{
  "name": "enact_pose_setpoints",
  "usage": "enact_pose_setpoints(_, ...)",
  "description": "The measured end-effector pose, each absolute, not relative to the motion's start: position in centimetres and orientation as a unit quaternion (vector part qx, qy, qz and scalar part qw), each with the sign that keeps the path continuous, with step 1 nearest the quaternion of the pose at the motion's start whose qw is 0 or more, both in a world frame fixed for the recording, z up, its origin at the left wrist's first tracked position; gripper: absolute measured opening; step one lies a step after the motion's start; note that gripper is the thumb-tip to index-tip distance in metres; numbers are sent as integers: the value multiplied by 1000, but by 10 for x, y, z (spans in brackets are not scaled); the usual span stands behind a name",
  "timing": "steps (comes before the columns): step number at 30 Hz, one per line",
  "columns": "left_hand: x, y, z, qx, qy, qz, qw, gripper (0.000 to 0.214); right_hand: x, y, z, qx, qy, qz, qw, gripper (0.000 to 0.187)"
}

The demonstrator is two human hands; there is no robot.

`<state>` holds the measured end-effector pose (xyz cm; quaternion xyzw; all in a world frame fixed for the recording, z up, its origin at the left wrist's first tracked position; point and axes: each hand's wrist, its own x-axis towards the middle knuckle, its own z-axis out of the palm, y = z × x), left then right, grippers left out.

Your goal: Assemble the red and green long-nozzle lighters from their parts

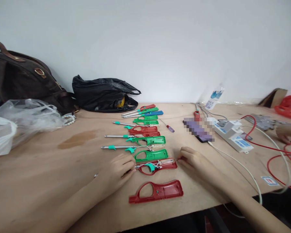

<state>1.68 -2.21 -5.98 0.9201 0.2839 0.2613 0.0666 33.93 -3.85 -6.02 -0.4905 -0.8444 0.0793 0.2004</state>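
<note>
My left hand [122, 168] is closed around the metal tube of an opened gas lighter; the tube's tip shows behind my wrist. Its red half-shell [171, 166] holds a teal trigger [150, 167], white wires and a clear part. At the shell's right end, my right hand [190, 157] rests with curled fingers; whether it grips anything is hidden. Nearer me lies a bare red half-shell [168, 190]. Beyond my hands sit a green half-shell [161, 155] and several other opened lighters, their metal tubes [121, 147] pointing left.
Assembled lighters [154, 113] lie before a black plastic bag [99, 94]. A screwdriver [169, 128], a phone [199, 129] and a power strip [232, 136] with cables are to the right. A clear bag [31, 113] and dark backpack [21, 77] stand left. Another person's hand [287, 132] is at far right.
</note>
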Motion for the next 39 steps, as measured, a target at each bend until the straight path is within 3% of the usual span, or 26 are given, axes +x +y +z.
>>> enact_pose_setpoints(7, 17, -23, -59, 921, 280, 265, 54, 23, 326, -70, -36, -454, -843, 126, 257, 14)
enact_pose_setpoints(10, 17, -22, -61, 924, 278, 259, 55, 25, 310, -90, -34, -405, -874, 171, 210, 3)
enact_pose_setpoints(17, 17, -23, -61, 924, 268, 269, 50, 24, 293, -105, -61, -358, -908, 90, 200, 41)
enact_pose_setpoints(25, 15, -24, -66, 914, 285, 280, 72, 22, 305, -85, -38, -395, -868, 173, 246, 46)
enact_pose_setpoints(28, 15, -25, -67, 909, 296, 283, 77, 21, 302, -72, -26, -417, -837, 218, 279, 38)
enact_pose_setpoints(31, 15, -27, -67, 903, 312, 283, 78, 20, 298, -59, -22, -443, -828, 244, 243, 27)
enact_pose_setpoints(39, 17, -30, -63, 885, 352, 282, 113, 17, 292, -39, -34, -438, -833, 241, 238, 39)
